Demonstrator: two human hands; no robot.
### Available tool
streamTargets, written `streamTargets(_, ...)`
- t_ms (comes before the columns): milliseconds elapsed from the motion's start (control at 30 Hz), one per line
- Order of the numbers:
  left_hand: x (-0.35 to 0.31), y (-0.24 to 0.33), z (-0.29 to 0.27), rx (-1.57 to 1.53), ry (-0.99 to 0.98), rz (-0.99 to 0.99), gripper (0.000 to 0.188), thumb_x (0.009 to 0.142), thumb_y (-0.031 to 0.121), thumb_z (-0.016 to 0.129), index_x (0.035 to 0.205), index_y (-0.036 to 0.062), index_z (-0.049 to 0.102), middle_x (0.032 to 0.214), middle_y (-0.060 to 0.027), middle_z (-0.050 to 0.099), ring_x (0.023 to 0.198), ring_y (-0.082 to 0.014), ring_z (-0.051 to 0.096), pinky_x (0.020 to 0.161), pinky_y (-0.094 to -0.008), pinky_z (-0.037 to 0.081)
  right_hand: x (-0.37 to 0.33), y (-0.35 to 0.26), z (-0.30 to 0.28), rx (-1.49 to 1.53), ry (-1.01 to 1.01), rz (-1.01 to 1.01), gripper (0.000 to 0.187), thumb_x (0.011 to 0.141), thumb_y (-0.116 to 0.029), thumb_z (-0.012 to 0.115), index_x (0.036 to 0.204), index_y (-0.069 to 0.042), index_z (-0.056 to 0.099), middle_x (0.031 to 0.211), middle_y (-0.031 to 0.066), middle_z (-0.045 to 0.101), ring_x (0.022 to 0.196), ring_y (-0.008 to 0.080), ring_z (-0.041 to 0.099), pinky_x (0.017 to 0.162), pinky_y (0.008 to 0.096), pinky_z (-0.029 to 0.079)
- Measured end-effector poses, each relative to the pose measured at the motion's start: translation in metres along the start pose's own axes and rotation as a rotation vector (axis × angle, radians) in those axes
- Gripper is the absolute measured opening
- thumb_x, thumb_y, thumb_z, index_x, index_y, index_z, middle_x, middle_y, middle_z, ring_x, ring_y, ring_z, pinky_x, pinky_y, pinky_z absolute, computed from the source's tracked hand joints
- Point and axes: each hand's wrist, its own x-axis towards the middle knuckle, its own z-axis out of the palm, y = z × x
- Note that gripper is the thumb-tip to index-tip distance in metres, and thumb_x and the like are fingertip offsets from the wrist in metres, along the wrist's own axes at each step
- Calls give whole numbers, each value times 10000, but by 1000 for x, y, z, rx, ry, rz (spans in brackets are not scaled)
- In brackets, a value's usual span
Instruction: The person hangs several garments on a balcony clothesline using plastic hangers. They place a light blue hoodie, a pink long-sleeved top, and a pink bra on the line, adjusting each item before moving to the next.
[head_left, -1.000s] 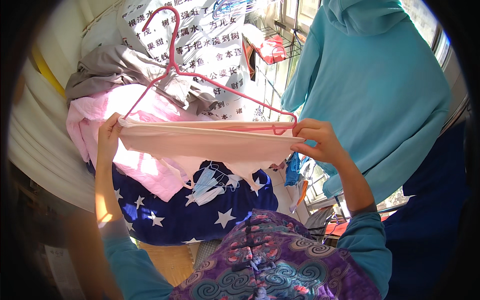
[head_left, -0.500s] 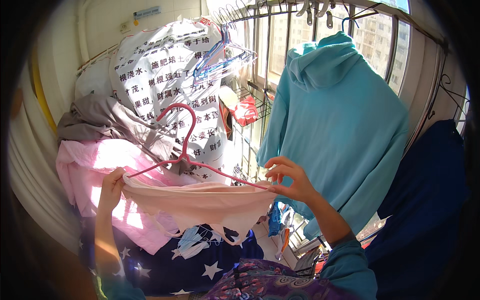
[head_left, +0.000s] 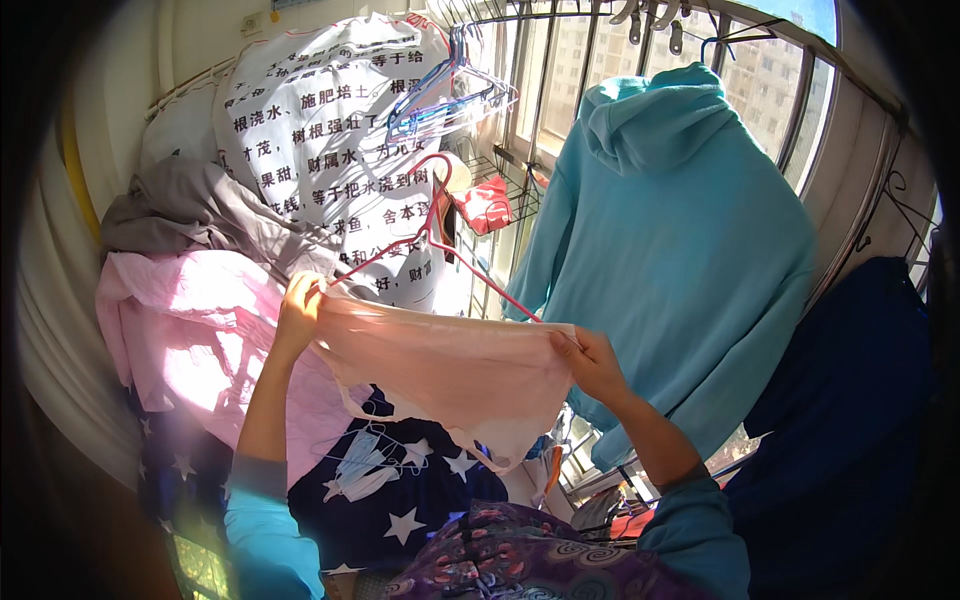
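Stretched between my hands is a pale pink pair of underpants (head_left: 450,370). My left hand (head_left: 298,312) is closed around its left upper corner. At the other corner, my right hand (head_left: 590,362) pinches the cloth with thumb and fingers. A pink hanger (head_left: 430,225) stands up behind the waistband with its hook at the top. Its left arm runs down to my left hand, and its right arm reaches the cloth's top edge near my right hand. How the hanger's lower part sits in the cloth is hidden.
A turquoise hoodie (head_left: 690,190) hangs at the right before the barred window. Dark blue cloth (head_left: 840,400) hangs beyond it. Pink clothing (head_left: 190,330) and a grey garment (head_left: 200,215) lie at the left. Several hangers (head_left: 450,100) hang at the back. Face masks (head_left: 365,465) lie on star-patterned fabric (head_left: 400,525).
Both hands have moved, the left one to the right and up. The underpants and hanger have shifted right and upward, and the cloth's front now hangs more spread out. My right fingers have closed on the cloth.
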Motion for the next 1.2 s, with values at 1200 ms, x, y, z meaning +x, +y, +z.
streamTargets(1200,-370,47,55,-429,13,-1133,195,862,77,477,995,-27,574,812,-66,606,713,-110,574,662,-222,462,91,249,156,-1000,129,269,308,855,-331,457,779,-64,589,654,186,613,624,357,616,584,476,479)
